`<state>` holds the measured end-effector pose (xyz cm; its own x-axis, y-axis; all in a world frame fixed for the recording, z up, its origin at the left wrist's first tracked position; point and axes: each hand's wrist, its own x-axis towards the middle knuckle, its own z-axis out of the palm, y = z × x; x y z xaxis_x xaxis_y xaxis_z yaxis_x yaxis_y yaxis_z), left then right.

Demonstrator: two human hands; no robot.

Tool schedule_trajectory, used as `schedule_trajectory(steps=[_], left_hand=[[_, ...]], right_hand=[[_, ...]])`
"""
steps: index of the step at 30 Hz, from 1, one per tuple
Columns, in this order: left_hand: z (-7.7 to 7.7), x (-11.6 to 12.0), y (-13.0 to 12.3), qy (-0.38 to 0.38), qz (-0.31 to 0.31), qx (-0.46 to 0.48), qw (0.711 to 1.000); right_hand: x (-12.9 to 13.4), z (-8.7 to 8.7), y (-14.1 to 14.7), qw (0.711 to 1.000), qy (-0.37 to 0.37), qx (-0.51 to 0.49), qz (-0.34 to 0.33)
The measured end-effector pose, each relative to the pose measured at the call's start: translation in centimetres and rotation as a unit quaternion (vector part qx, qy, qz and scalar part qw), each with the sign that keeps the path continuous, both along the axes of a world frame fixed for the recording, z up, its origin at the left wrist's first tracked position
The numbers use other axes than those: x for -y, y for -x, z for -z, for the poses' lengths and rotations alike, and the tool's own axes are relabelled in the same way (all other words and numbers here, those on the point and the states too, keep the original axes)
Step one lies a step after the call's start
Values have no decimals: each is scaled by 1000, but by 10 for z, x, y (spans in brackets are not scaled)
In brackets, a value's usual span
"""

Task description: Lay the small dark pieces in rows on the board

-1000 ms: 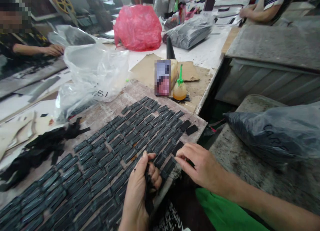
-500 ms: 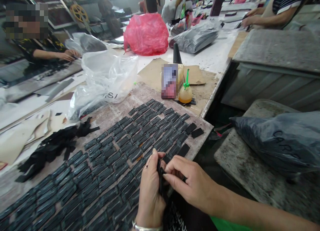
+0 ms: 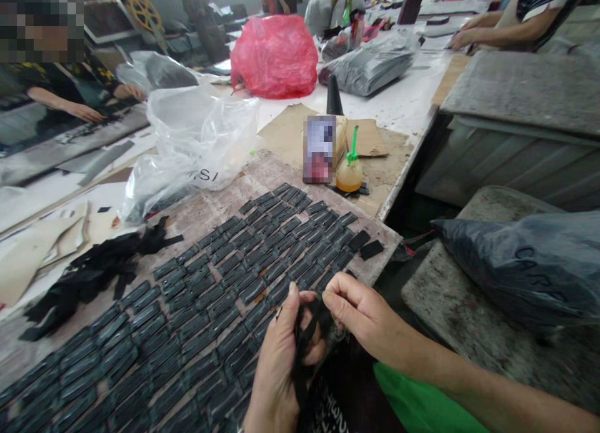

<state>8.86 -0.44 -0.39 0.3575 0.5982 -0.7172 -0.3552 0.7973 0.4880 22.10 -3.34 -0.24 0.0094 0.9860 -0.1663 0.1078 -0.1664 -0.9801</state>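
Note:
Dark fabric strips (image 3: 302, 352) lie in my left hand (image 3: 276, 358), its fingers curled round them and the thumb pointing up. Close by on the right, my right hand (image 3: 359, 305) is closed in a pinch at the upper end of a black strip; exactly what lies between its fingertips is partly hidden. Beneath and beyond both hands, many small dark rectangular pieces (image 3: 187, 320) with a glossy sheen cover a board (image 3: 225, 199) in close, slanting rows. Two plain black pieces (image 3: 372, 250) sit at the board's right corner.
A heap of black strips (image 3: 89, 283) lies left of the rows. Behind them are a clear plastic bag (image 3: 187, 139), a phone (image 3: 319, 149), a bottle of amber liquid (image 3: 349, 172) and a red bag (image 3: 274, 57). A dark filled bag (image 3: 525, 264) rests at right. Co-workers' hands are farther off.
My right hand has drawn up and slightly right, away from my left palm, with a strip stretching between them. A co-worker's hands at the left have moved apart.

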Motion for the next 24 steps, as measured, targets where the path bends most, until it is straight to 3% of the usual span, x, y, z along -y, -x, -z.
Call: schedule_trajectory(steps=[5, 9, 15, 21, 24], left_hand=[[-1, 7, 13, -15, 40, -31, 999], [3, 14, 21, -73, 53, -137, 987], [24, 37, 21, -163, 95, -193, 963], [38, 49, 18, -312, 189, -403, 839], [38, 44, 21, -326, 190, -437, 817]], right_hand=[[-3, -1, -3, 998, 5, 61, -4], [1, -2, -7, 994, 11, 102, -27], [22, 14, -16, 983, 51, 155, -83], [29, 27, -14, 954, -2, 294, -57], [24, 27, -12, 947, -23, 316, -51]])
